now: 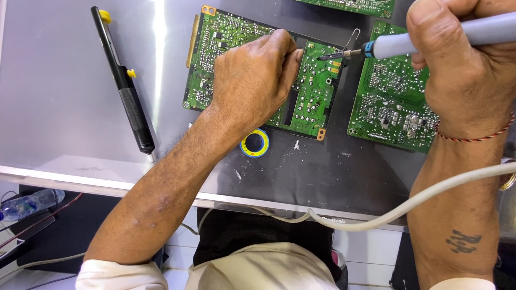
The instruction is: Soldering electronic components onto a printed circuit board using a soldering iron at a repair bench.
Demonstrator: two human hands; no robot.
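Note:
A green circuit board [226, 37] lies solder side up on the grey metal work surface [64, 96]. My left hand [255, 75] rests on this board with its fingers curled, fingertips pinched near the board's cut-out; whether they hold solder wire is hidden. My right hand [462, 59] grips a grey soldering iron [424, 40] with a blue collar. The iron's tip [325, 56] touches the board just right of my left fingertips. A white cable [408, 207] runs from the iron down across my right forearm.
A second green board [387, 102] lies to the right, a third [355, 5] at the top edge. A black desoldering pump [123, 86] with yellow parts lies at left. A small yellow-and-blue round tin [255, 143] sits below my left hand. A plastic bottle [29, 203] lies beyond the table's front edge.

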